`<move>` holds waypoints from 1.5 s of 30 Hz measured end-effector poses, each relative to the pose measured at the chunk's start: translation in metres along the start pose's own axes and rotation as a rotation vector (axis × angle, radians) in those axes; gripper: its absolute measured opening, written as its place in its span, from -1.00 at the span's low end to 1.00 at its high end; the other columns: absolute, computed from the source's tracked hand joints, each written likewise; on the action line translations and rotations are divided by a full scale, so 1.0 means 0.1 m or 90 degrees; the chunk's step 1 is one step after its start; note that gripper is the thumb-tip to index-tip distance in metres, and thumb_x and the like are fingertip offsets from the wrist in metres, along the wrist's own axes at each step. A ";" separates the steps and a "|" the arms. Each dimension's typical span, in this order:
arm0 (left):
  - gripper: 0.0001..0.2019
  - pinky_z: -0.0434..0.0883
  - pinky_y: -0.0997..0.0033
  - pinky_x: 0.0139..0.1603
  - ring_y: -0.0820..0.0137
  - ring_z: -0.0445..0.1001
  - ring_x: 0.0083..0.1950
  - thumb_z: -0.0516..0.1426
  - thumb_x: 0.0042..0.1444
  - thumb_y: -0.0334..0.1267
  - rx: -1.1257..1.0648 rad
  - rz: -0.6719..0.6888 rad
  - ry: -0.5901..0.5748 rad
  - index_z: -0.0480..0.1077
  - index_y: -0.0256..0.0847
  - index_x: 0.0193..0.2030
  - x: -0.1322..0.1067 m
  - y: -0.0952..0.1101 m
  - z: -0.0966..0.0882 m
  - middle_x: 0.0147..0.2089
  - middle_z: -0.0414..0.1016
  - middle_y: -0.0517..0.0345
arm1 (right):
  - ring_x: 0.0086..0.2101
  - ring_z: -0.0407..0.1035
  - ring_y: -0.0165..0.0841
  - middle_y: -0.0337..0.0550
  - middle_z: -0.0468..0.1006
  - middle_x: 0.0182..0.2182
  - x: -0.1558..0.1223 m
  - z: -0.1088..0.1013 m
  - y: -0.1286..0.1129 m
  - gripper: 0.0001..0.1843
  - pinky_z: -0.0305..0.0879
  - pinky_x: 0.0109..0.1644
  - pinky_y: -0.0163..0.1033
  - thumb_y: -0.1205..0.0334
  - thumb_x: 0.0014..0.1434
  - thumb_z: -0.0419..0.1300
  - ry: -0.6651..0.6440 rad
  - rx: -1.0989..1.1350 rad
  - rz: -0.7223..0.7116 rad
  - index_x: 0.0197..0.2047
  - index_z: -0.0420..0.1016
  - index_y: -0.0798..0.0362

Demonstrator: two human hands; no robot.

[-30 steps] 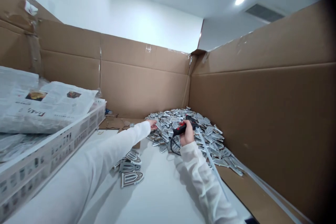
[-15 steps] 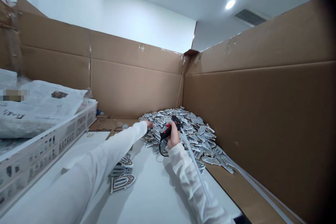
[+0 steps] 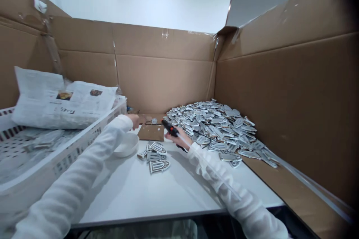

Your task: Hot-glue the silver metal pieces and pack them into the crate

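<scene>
My right hand (image 3: 181, 139) is wrapped round a black hot glue gun (image 3: 171, 128) with red parts, its nozzle pointing away to the left. A clear glue stick runs back from the gun along my right sleeve. Just above the far rim of a white bowl (image 3: 126, 146) is my left hand (image 3: 134, 121), fingers bent downward and drawn together; whatever they may hold is too small to make out. Between my arms, several grey-white arched window-shaped pieces (image 3: 158, 166) with brown trim lie loosely stacked on the white tabletop (image 3: 146, 198).
A large heap of similar arched pieces (image 3: 213, 123) fills the back right. At the left stands a white plastic crate (image 3: 75, 147) with a printed paper packet (image 3: 67, 101) on it. Behind the bowl lies a piece of brown cardboard (image 3: 151, 133). Tall cardboard walls (image 3: 165, 78) enclose the table.
My left hand has moved left from the heap to the bowl. The right hand has drawn away from the heap with the glue gun, now pointing left. The view has shifted left and down.
</scene>
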State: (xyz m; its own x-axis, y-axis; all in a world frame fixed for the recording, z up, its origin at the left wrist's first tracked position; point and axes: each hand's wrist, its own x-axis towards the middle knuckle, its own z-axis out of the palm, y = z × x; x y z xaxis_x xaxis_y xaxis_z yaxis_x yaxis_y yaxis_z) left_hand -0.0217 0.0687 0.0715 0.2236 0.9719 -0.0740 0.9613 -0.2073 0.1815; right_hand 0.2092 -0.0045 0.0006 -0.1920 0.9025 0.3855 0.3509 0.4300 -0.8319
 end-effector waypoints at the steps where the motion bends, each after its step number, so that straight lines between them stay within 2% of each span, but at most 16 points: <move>1: -0.93 0.33 0.41 -0.44 0.34 0.38 -0.59 0.19 -0.36 -0.46 0.015 -0.024 -0.034 0.36 -0.30 -0.70 -0.08 -0.13 0.03 -0.71 0.38 0.11 | -0.60 0.13 -0.49 -0.33 0.27 -0.65 -0.02 0.08 0.00 -0.74 0.02 -0.52 -0.37 0.11 -0.26 0.26 -0.041 -0.050 -0.036 -0.57 0.30 0.08; 3: -0.89 0.32 0.40 -0.44 0.33 0.38 -0.59 0.22 -0.41 -0.45 0.023 -0.058 -0.070 0.38 -0.30 -0.64 -0.17 -0.30 0.13 -0.71 0.37 0.13 | -0.57 0.12 -0.48 -0.34 0.26 -0.64 -0.03 0.22 0.00 -0.71 0.01 -0.49 -0.38 0.13 -0.33 0.31 -0.088 -0.111 -0.089 -0.61 0.28 0.08; 5: -0.76 0.32 0.42 -0.38 0.33 0.41 -0.51 0.24 -0.41 -0.40 0.022 -0.064 -0.050 0.40 -0.25 -0.47 -0.21 -0.37 0.24 -0.63 0.40 0.17 | -0.56 0.13 -0.47 -0.35 0.27 -0.63 -0.01 0.30 0.01 -0.70 0.01 -0.48 -0.38 0.14 -0.34 0.32 -0.108 -0.118 -0.107 -0.61 0.30 0.07; 8: -0.54 0.28 0.41 -0.28 0.30 0.42 -0.34 0.24 -0.37 -0.36 0.017 -0.051 0.009 0.32 -0.19 -0.20 -0.25 -0.38 0.38 -0.44 0.44 0.16 | -0.57 0.13 -0.47 -0.35 0.31 -0.63 0.03 0.34 0.01 -0.73 0.02 -0.47 -0.39 0.18 -0.35 0.32 -0.122 -0.088 -0.101 -0.59 0.32 0.07; 11: -0.44 0.25 0.37 -0.28 0.22 0.40 -0.27 0.25 -0.40 -0.38 0.018 -0.045 0.030 0.26 -0.22 -0.13 -0.35 -0.36 0.47 -0.36 0.43 0.08 | -0.58 0.12 -0.48 -0.38 0.31 -0.65 0.02 0.34 -0.01 -0.77 0.01 -0.49 -0.41 0.24 -0.35 0.31 -0.123 -0.056 -0.097 -0.58 0.33 0.07; 14: -0.45 0.22 0.39 -0.31 0.24 0.39 -0.31 0.23 -0.39 -0.41 0.016 -0.042 0.030 0.26 -0.21 -0.13 -0.46 -0.35 0.52 -0.40 0.43 0.11 | -0.58 0.11 -0.49 -0.38 0.30 -0.65 -0.04 0.35 -0.03 -0.81 -0.01 -0.49 -0.42 0.28 -0.32 0.29 -0.090 -0.044 -0.127 -0.58 0.33 0.07; 17: -0.56 0.21 0.41 -0.31 0.26 0.39 -0.28 0.16 -0.30 -0.44 0.015 -0.030 0.044 0.29 -0.21 -0.16 -0.52 -0.35 0.54 -0.37 0.43 0.11 | -0.55 0.12 -0.47 -0.36 0.32 -0.60 -0.08 0.37 -0.04 -0.81 0.01 -0.46 -0.41 0.31 -0.31 0.27 -0.069 -0.036 -0.160 -0.55 0.34 0.06; 21: -0.74 0.19 0.42 -0.27 0.25 0.37 -0.21 0.11 -0.25 -0.46 0.013 -0.021 0.053 0.40 -0.24 -0.31 -0.52 -0.35 0.52 -0.31 0.43 0.06 | -0.54 0.10 -0.48 -0.35 0.29 -0.58 -0.10 0.38 -0.06 -0.82 0.03 -0.45 -0.41 0.32 -0.26 0.24 -0.050 -0.028 -0.187 -0.52 0.31 0.07; 26: -0.91 0.21 0.46 -0.36 0.31 0.37 -0.34 0.18 -0.32 -0.33 0.004 -0.022 -0.016 0.43 -0.22 -0.54 -0.52 -0.38 0.47 -0.48 0.42 0.15 | -0.55 0.08 -0.51 -0.38 0.23 -0.59 -0.11 0.36 -0.08 -0.88 0.05 -0.45 -0.42 0.31 -0.16 0.16 -0.049 0.010 -0.202 -0.49 0.26 0.07; 30: -0.93 0.22 0.48 -0.40 0.38 0.33 -0.46 0.19 -0.40 -0.39 -0.002 -0.014 -0.061 0.39 -0.22 -0.64 -0.52 -0.40 0.47 -0.61 0.36 0.22 | -0.53 0.10 -0.50 -0.36 0.25 -0.57 -0.11 0.35 -0.12 -0.90 0.10 -0.42 -0.41 0.33 -0.15 0.12 -0.036 0.067 -0.205 -0.46 0.29 0.06; 37: -0.83 0.23 0.44 -0.34 0.36 0.32 -0.40 0.22 -0.45 -0.43 -0.024 -0.011 -0.015 0.37 -0.24 -0.58 -0.48 -0.46 0.53 -0.58 0.32 0.23 | -0.47 0.19 -0.41 -0.31 0.32 -0.54 -0.14 0.37 -0.20 -0.88 0.16 -0.33 -0.34 0.36 -0.25 0.14 -0.035 0.118 -0.140 -0.51 0.37 0.03; 41: -0.89 0.21 0.48 -0.41 0.41 0.32 -0.47 0.22 -0.40 -0.36 -0.040 -0.009 -0.015 0.35 -0.24 -0.64 -0.44 -0.51 0.52 -0.62 0.32 0.24 | -0.35 0.24 -0.32 -0.26 0.37 -0.50 -0.17 0.41 -0.18 -0.86 0.16 -0.19 -0.26 0.39 -0.24 0.11 -0.028 0.066 -0.189 -0.51 0.41 0.02; 45: -0.94 0.18 0.49 -0.41 0.39 0.34 -0.41 0.17 -0.29 -0.32 -0.045 0.011 0.022 0.38 -0.25 -0.60 -0.45 -0.52 0.48 -0.53 0.40 0.18 | -0.35 0.24 -0.31 -0.24 0.38 -0.48 -0.18 0.45 -0.14 -0.86 0.16 -0.21 -0.24 0.40 -0.20 0.09 -0.040 0.021 -0.225 -0.48 0.38 0.03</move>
State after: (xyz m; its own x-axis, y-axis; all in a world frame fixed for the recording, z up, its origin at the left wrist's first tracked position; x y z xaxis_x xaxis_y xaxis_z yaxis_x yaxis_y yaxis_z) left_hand -0.0736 0.0305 0.0187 0.2340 0.9715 -0.0370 0.9432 -0.2176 0.2512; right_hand 0.1666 -0.0280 -0.0129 -0.3527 0.6946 0.6270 0.2229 0.7132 -0.6646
